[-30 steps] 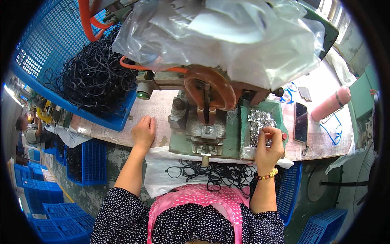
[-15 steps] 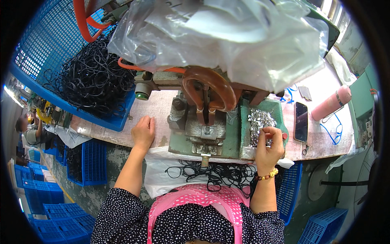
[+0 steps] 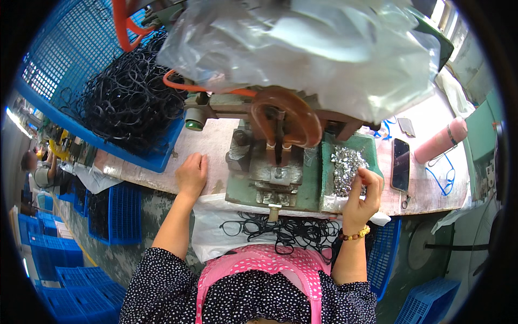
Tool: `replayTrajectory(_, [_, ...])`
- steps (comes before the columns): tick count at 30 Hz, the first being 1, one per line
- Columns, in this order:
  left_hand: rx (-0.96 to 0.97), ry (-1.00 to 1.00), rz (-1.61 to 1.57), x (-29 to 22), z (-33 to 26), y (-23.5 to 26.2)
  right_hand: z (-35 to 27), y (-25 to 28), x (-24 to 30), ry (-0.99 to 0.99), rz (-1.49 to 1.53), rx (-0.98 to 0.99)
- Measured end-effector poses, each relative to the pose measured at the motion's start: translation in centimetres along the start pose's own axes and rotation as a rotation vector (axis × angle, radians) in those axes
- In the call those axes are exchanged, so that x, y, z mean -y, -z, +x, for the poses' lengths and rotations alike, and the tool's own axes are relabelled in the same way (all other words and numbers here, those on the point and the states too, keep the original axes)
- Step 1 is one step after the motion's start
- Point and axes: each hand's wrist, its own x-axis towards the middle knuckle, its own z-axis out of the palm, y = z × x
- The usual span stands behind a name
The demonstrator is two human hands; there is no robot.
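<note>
My left hand point(image 3: 191, 174) rests on the table just left of a small press point(image 3: 276, 162), its fingers curled in and nothing visible in them. Over a green tray point(image 3: 337, 141) at the press's right side, my right hand point(image 3: 366, 197) brings thumb and forefinger together in a pinch. Small silvery metal pieces point(image 3: 345, 162) lie heaped in that tray, right by the fingertips. Whatever is between those fingertips is too small to make out. Black cord loops point(image 3: 291, 232) lie on white plastic sheeting point(image 3: 208, 232) between the press and my lap.
A blue basket point(image 3: 97, 137) full of tangled black cords point(image 3: 129, 97) stands at the left. Clear plastic point(image 3: 302, 48) hangs over the press. A phone point(image 3: 400, 164) and a pink bottle point(image 3: 441, 141) are on the right. Another person point(image 3: 43, 175) works far left.
My right hand has shifted slightly to the right over the metal pieces, still pinched. My left hand stays on the table. The view has moved a little.
</note>
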Motion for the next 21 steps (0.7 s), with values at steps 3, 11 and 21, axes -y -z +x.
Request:
replayTrajectory(3, [-0.023, -0.006, -0.017, 0.0, -0.1, 0.1, -0.1, 0.1, -0.1, 0.002, 0.013, 0.014])
replayTrajectory(11, [-0.197, 0.012, -0.01, 0.6, 0.0, 0.1, -0.5, -0.2, -0.7, -0.06, 0.061, 0.017])
replayTrajectory(21, [-0.084, 0.268, 0.086, 4.5, 3.7, 1.0, -0.5, -0.3, -0.6, -0.087, 0.019, 0.043])
